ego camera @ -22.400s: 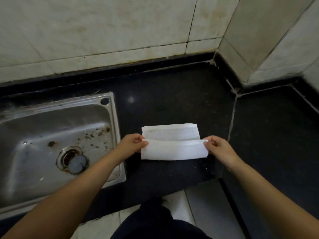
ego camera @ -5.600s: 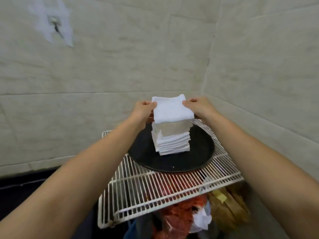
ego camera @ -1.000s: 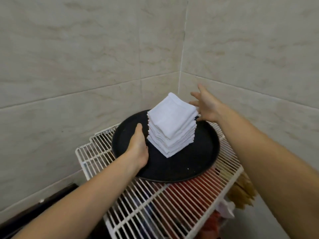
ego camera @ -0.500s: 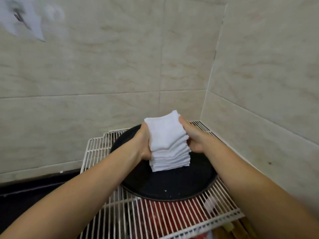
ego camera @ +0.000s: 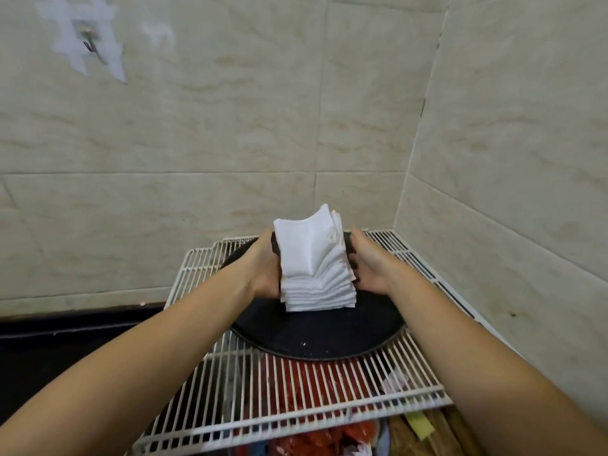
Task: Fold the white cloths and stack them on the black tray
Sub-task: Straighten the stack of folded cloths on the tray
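Since a second ago I had brought my left hand (ego camera: 266,271) and right hand (ego camera: 368,268) in, pressing the cloth stack (ego camera: 312,261) square on the black tray (ego camera: 329,337)

Stack of folded white cloths (ego camera: 314,264) sits between both hands, on the black tray (ego camera: 324,334). Left hand (ego camera: 265,269) presses the stack's left side, right hand (ego camera: 370,268) presses the right side; fingers mostly hidden behind the cloth, so exact grip is hard to tell. Upper layers fan out and lean toward the right hand. Tray rests on a white wire rack (ego camera: 296,403) under the forearms. Red items show through the rack below the wrists.
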Demonstrator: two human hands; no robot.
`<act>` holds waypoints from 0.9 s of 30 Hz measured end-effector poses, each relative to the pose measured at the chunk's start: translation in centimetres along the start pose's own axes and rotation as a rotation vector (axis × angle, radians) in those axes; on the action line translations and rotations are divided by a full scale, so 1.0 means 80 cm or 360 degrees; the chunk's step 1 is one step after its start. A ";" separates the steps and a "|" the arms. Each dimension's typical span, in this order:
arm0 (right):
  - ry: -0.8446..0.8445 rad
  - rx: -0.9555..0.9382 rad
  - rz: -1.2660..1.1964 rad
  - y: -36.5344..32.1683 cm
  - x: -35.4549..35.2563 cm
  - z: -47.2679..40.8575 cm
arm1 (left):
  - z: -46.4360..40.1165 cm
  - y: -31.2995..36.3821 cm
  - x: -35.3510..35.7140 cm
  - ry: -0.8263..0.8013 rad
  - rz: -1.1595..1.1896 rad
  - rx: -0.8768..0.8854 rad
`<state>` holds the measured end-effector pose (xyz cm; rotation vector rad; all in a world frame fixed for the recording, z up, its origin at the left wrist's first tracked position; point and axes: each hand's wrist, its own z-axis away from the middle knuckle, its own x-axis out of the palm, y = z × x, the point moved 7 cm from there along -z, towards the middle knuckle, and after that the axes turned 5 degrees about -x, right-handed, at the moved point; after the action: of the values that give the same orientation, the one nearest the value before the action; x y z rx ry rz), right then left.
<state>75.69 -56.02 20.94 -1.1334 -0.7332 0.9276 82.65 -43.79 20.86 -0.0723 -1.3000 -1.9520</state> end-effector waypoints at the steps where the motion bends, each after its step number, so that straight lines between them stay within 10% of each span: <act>1: 0.0034 -0.0018 -0.0047 0.007 -0.007 0.001 | -0.007 -0.008 -0.016 0.0112 0.0054 0.0003; 17: 0.0019 -0.0111 -0.0195 0.027 0.009 0.027 | -0.007 -0.044 -0.025 0.0311 0.0011 0.0172; 27: 0.0284 -0.0877 0.1134 -0.097 0.041 0.001 | -0.011 0.028 -0.021 0.0435 -0.0204 0.0413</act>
<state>78.90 -54.18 28.50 -2.0143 -0.4392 1.2227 85.58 -43.94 21.42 0.4009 -1.3857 -1.8045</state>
